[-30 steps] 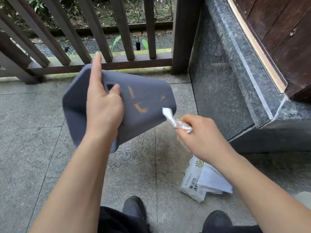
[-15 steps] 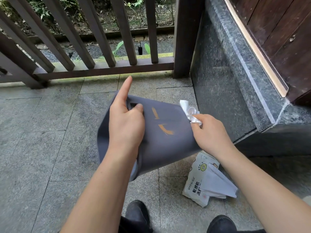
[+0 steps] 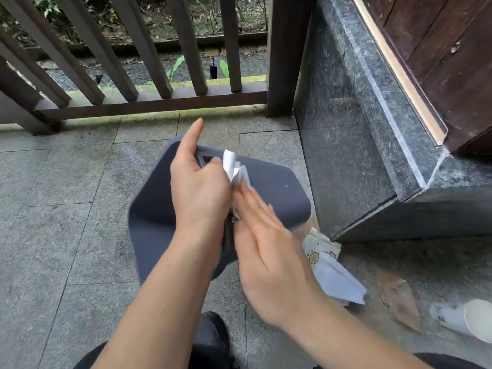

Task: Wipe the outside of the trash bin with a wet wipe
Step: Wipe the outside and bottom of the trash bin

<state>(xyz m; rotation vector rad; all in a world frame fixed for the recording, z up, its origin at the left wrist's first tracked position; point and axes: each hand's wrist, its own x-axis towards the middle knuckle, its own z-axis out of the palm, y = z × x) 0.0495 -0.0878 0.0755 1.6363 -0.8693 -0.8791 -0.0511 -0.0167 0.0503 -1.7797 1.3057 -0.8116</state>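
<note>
The dark grey plastic trash bin [image 3: 269, 198] is tipped up off the grey stone floor [image 3: 66, 214], with the left hand [image 3: 198, 187] gripping it at the handle slot, index finger sticking straight out. The right hand [image 3: 269, 251] lies flat, fingers straight, pressing a crumpled white wet wipe [image 3: 235, 167] onto the bin's side right beside the left hand. A white wipes pack [image 3: 327, 267] sits on the floor just right of the bin.

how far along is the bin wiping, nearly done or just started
Already done: a wipe is out of the wet wipe pack lying on the floor, and the grey trash bin is lifted off the ground. In hand: the left hand grips the bin at its handle slot while the right hand presses the white wet wipe flat against its side. Left: which faces are already wiped cannot be judged; the far sides are hidden.
</note>
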